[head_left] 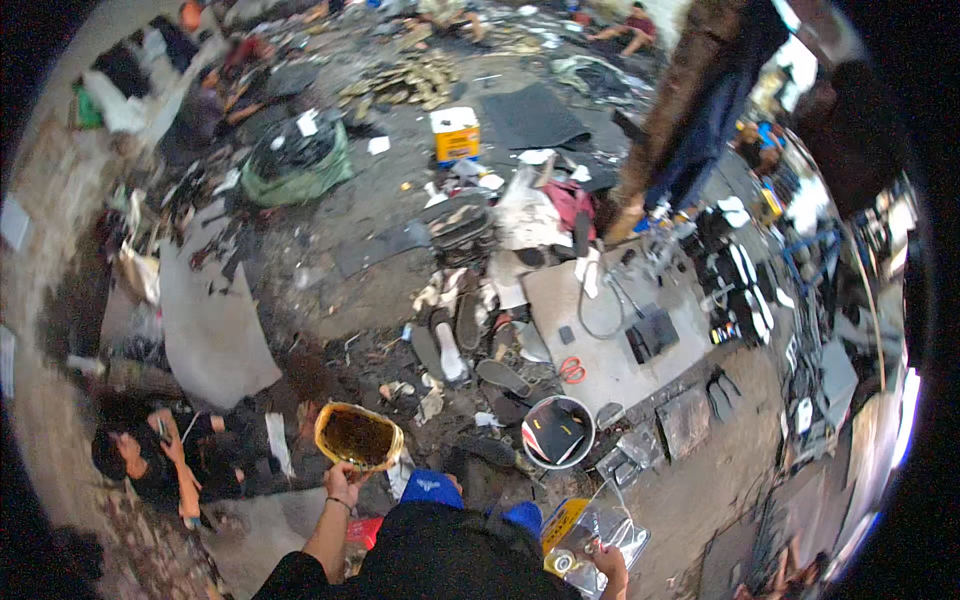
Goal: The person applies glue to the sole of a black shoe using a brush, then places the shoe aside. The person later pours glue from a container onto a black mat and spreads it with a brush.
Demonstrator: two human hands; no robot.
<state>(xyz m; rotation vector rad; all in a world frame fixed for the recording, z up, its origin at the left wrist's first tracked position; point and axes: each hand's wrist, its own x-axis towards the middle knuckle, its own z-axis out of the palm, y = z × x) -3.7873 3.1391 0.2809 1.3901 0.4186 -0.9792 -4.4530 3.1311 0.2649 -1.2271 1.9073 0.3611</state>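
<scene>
My left hand [343, 485] is closed on the rim of a yellow tub [326, 440], which is tilted so its dark brown inside shows. At the lower right, my right hand [611, 563] is closed beside a clear plastic container [632, 540] with a yellow and blue label. A small reddish thing shows at its fingertips, too small to name. Just ahead stands a round metal bucket [590, 440] with a black and white flat piece inside. Blue shoes or cloth [432, 488] show in front of my dark clothing.
Ahead right, a grey board [640, 370] carries red-handled scissors [572, 370] and a black flat piece [652, 336]. Shoe soles [503, 378] lie scattered ahead. A wooden post [690, 110] rises at the right. A co-worker's arm [180, 465] is at the left; a yellow box [455, 135] stands farther off.
</scene>
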